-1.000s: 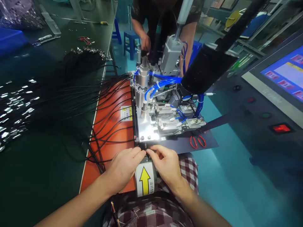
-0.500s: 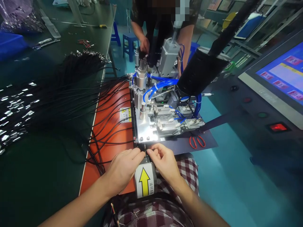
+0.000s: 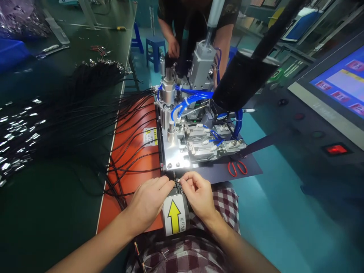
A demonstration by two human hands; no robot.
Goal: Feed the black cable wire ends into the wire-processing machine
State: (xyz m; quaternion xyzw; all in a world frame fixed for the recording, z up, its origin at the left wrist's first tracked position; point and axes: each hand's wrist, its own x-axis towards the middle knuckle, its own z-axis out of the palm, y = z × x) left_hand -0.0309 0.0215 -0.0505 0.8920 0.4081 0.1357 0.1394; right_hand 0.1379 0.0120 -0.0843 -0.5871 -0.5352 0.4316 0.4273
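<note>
My left hand (image 3: 152, 199) is closed, thumb and fingers pinched over the front of a metal machine (image 3: 172, 153). A black cable (image 3: 122, 195) runs in under this hand from the left, and its end is hidden by the fingers. Opposite it, my right hand (image 3: 199, 193) pinches with thumb and forefinger at a tiny shiny metal piece (image 3: 178, 181), too small to make out fully. Both sets of fingertips meet just above a black track (image 3: 176, 189). Below them is a white label (image 3: 167, 227) with a yellow arrow (image 3: 174, 218).
Several black cables lie across the orange board (image 3: 133, 151) from a cable bundle (image 3: 93, 83) on the dark table (image 3: 71, 227). Red-handled scissors (image 3: 237, 169) rest at the right. A screen panel (image 3: 335, 87) stands further right. Behind the machine is another person (image 3: 196, 30).
My right fingertips have shifted slightly right and away from the left ones, and a small shiny metal piece now shows between them. My left hand has hardly moved.
</note>
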